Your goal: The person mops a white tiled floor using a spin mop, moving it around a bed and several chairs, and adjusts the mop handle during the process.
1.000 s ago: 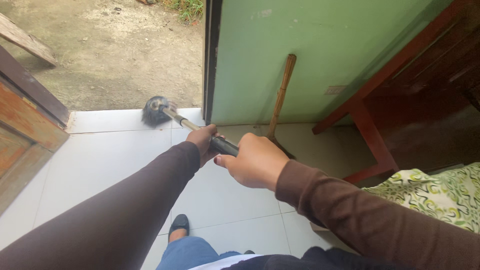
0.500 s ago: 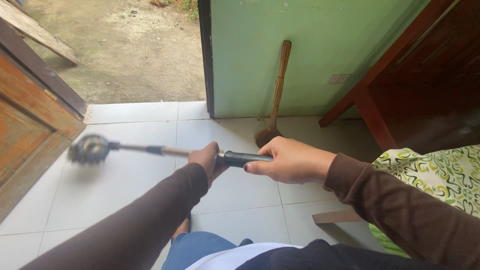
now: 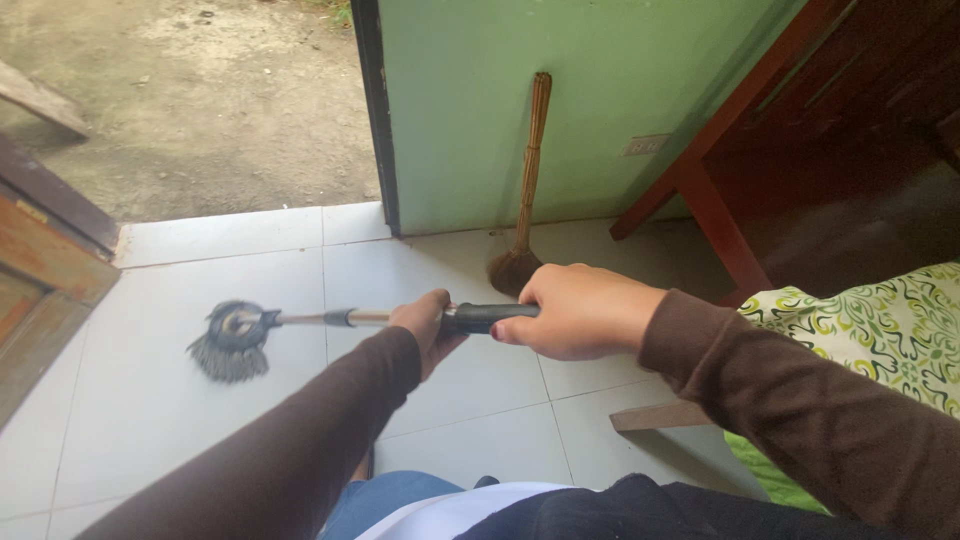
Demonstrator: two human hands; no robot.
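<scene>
We grip a short mop with a slim metal pole and black rubber grip in both hands, pole lying nearly level across the view. Our left hand is closed around the pole just ahead of the black grip; our right hand is wrapped around the grip itself, fingers curled over the top, thumb side toward us. Two spaced holds like this give leverage, rear hand driving and front hand steering. The round grey stringy mop head sits on the white tiled floor to the left, strands splayed toward us, so it seems pressed down on the tile. It is near the brown wooden door that stands open at the left edge, inside the threshold; bare dirt ground lies beyond. A stick broom of bundled brown twigs leans upright against the pale green wall, brush end on the floor, parked clear of the mop. A reddish-brown wooden furniture frame stands at right, and a green and white patterned cloth lies at lower right beside our right sleeve. Both sleeves are dark brown.
</scene>
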